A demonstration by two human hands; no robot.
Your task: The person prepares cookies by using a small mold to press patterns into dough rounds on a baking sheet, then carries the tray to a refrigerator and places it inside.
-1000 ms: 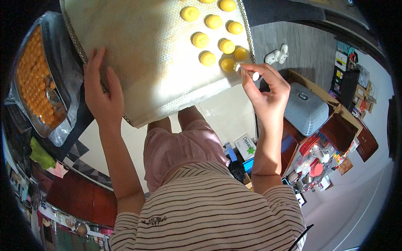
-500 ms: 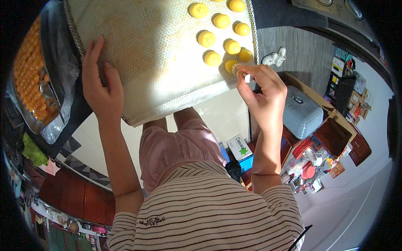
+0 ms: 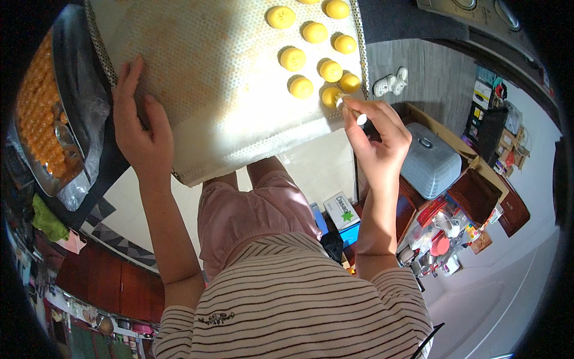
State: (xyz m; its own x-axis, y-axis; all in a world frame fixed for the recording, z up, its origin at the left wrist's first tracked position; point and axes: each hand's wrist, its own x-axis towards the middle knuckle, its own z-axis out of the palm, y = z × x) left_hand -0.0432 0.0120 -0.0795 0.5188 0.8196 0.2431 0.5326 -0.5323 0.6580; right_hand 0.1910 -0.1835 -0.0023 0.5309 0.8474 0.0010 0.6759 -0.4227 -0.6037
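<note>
The right hand (image 3: 382, 136) pinches a white tool (image 3: 361, 119) at a yellow ball (image 3: 329, 96) near the tray's (image 3: 197, 72) near right corner; a slanted press could dent it or nudge its neighbour (image 3: 350, 82). The left hand (image 3: 143, 134), loosely spread, seemingly empty, lies along the left edge.

1. White shoes (image 3: 384, 85) are standing side by side on the grey floor (image 3: 427, 66), upper right.
2. A blue-grey domed cover (image 3: 431, 167) with a dark top handle is resting beside brown cardboard (image 3: 439, 128).
3. A white box (image 3: 336, 207) bearing a green star is lying just beside a bright blue box (image 3: 351, 235).
4. A green cloth (image 3: 48, 218) is lying or hanging at left (undetermined), near a pink cloth (image 3: 73, 242).
5. Red-brown cabinet doors (image 3: 101, 275) are occupying the lower left.
6. A round coral-red item (image 3: 440, 246), kind undetermined, is sitting amid clutter at right.
</note>
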